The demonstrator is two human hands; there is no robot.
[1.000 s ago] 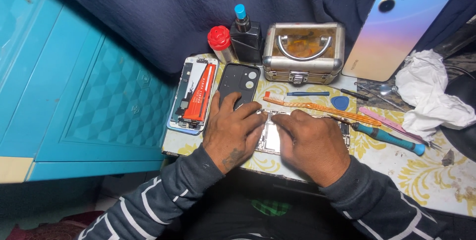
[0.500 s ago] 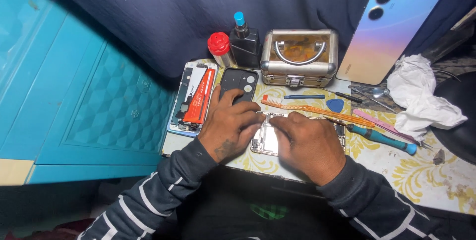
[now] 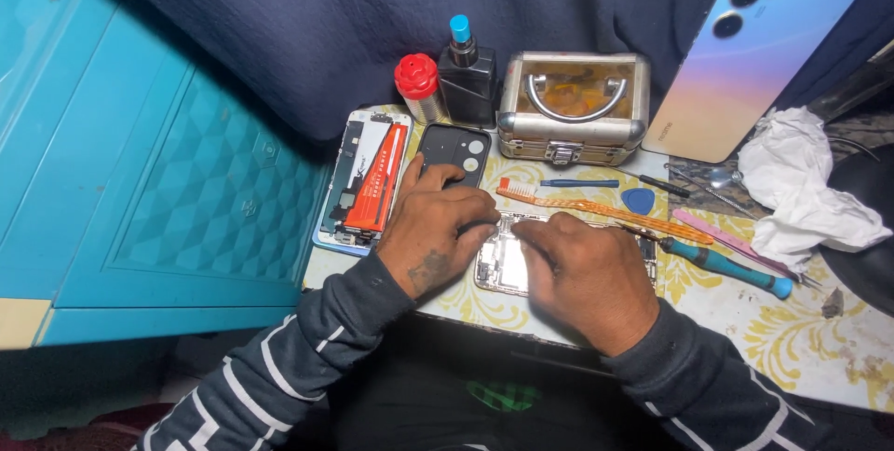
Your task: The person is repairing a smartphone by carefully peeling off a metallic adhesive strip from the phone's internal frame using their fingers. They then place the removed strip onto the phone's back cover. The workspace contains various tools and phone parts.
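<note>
1. Both hands, left (image 3: 438, 232) and right (image 3: 582, 274), unmoved over the last second, curled over opened phone (image 3: 503, 265) on tabletop (image 3: 801, 339).
2. Grip on anything: cannot tell.
3. Work looks ongoing, no new step.

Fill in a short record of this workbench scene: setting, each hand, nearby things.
setting: patterned table beside a blue cabinet
left hand: fingers on the opened phone
right hand: resting over the same phone
left of hands: red-battery phone, black back cover
behind: metal case, red-capped bottle
right: screwdriver, white cloth
</note>
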